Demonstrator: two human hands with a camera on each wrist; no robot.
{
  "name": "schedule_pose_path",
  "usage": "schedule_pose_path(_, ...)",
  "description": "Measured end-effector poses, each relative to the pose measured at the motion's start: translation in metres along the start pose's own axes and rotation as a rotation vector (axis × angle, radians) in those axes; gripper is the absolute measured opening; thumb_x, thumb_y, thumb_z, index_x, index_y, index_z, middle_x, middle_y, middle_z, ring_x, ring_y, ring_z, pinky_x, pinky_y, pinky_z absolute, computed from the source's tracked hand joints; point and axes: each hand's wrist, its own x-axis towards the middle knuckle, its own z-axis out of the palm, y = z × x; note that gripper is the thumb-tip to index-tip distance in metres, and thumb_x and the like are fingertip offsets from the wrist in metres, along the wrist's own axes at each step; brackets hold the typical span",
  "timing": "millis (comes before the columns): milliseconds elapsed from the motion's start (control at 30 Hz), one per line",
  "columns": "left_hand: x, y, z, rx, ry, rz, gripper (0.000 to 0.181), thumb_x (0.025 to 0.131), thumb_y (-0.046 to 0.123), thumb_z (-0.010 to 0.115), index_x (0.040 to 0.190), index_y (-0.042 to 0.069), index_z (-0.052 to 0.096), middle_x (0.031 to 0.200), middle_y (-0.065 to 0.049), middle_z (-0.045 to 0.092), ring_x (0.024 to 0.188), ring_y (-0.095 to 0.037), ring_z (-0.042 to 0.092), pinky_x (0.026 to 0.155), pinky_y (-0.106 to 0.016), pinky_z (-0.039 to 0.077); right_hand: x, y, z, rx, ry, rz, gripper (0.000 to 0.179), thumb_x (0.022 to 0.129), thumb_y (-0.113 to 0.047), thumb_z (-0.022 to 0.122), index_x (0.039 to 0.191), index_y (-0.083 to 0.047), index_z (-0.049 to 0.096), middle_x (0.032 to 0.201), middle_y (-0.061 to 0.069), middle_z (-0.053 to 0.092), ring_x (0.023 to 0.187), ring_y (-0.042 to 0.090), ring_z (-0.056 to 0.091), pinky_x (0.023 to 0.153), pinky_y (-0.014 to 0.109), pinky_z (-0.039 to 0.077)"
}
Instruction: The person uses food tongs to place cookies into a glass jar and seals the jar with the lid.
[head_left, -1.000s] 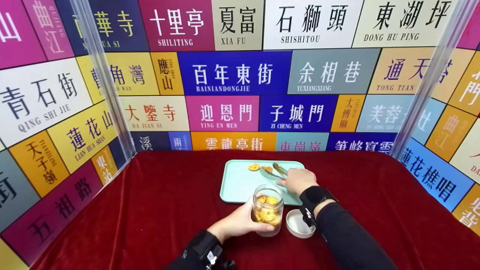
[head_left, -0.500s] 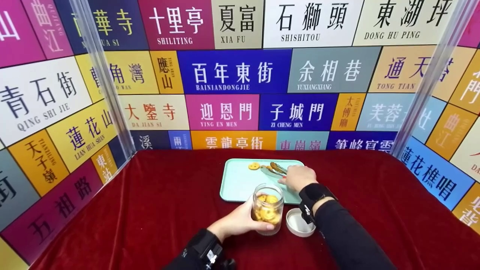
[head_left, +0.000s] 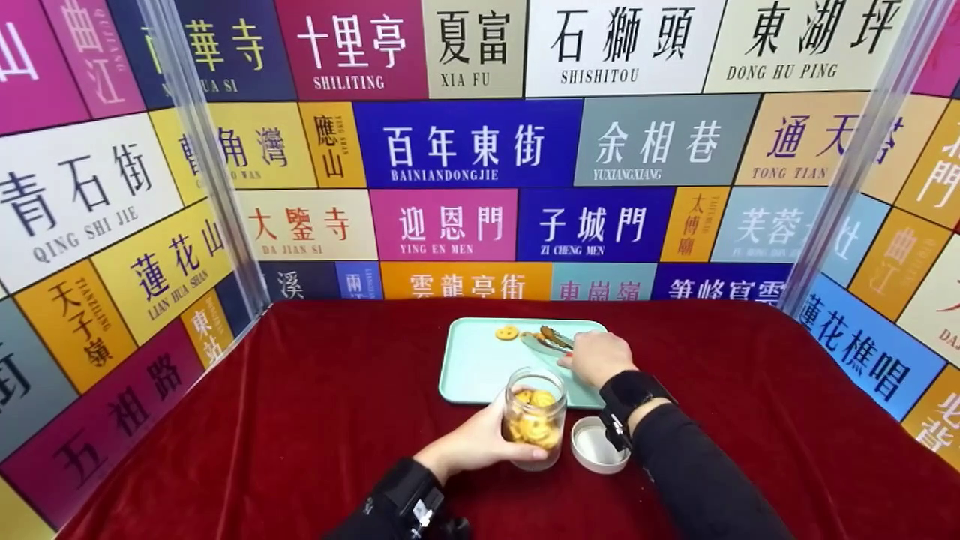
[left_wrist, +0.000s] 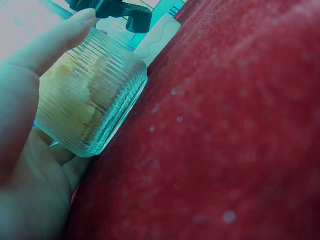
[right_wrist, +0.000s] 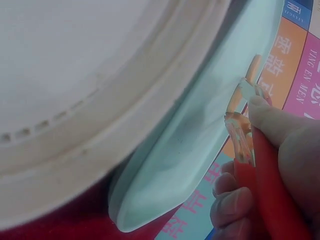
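Note:
My left hand (head_left: 484,435) grips a ribbed glass jar (left_wrist: 117,75), thumb along one side. Inside the jar are several yellow smiley-shaped biscuits (head_left: 534,427), and its mouth is uncovered. My right hand (head_left: 596,356) holds metal tongs (head_left: 556,339) with red handles (right_wrist: 277,185), its fingers curled round them. The tongs' ends reach low over the far part of a mint-green tray (head_left: 476,375), right at a biscuit (right_wrist: 233,100) that they partly cover. To its left another biscuit (head_left: 506,332) lies flat on the tray.
A white round lid (head_left: 600,448) lies right of the jar, below my right wrist, and looms large in the right wrist view. Dark red cloth (head_left: 300,420) covers the table. Behind rises a wall of colourful printed signs (head_left: 465,142), with clear upright strips at both corners.
The two arms of the tongs have come closer together over the biscuit on the tray. My left hand and the jar have stayed in place.

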Motion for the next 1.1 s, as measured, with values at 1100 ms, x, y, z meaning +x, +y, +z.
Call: schedule_pose_path(1100,0.001,0.0,0.0,-0.008,-0.009,0.017,0.091,0.088,0.021,0.09,0.16,0.011,0.035,0.137,0.005,0.064,0.127,-0.012,0.06,0.116,-0.031,0.041,-0.047,0.051,-0.042,0.251,0.122,-0.126,0.048,0.098,-0.058,0.071,0.096,-0.011,0.064,0.077,0.005,0.059,0.07,0.026,0.058,0.063,0.042,0.045)
